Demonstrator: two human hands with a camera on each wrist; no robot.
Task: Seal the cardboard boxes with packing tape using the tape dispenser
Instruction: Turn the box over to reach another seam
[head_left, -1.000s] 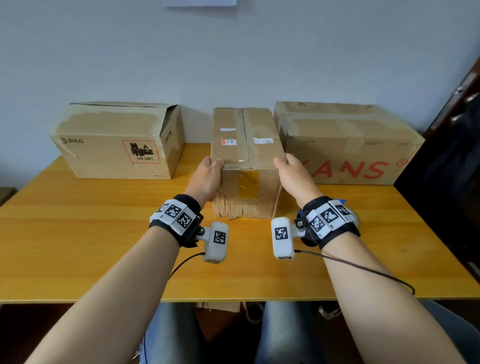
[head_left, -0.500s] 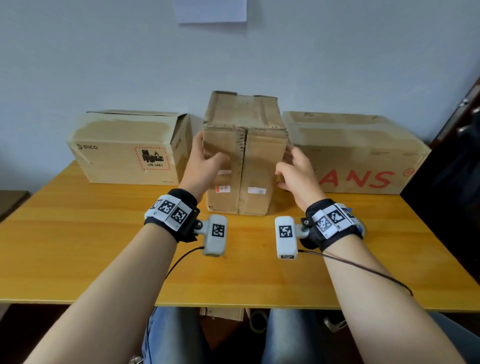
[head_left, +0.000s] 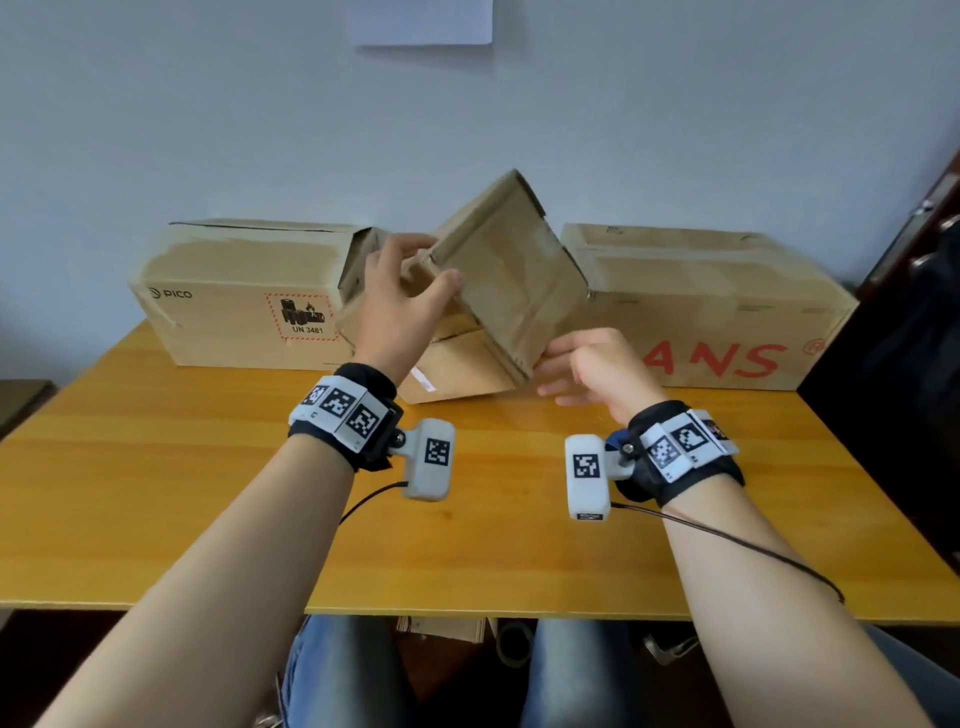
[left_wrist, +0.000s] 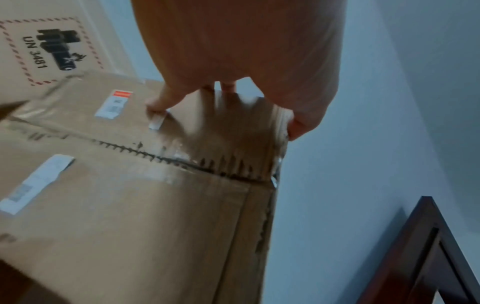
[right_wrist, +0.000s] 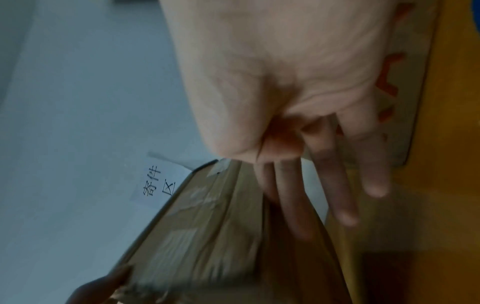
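We hold the middle box (head_left: 498, 291) tilted on one corner above the table (head_left: 156, 467), our left hand (head_left: 400, 306) gripping its upper left edge and our right hand's (head_left: 587, 369) straight fingers touching its lower right corner, nearer us.

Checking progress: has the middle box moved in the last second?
Yes. The middle box has tipped up and rotated, now tilted on edge between the PICO box and right box.

middle box (head_left: 498, 291): was upright, now tilted | left hand (head_left: 400, 306): moved to top edge
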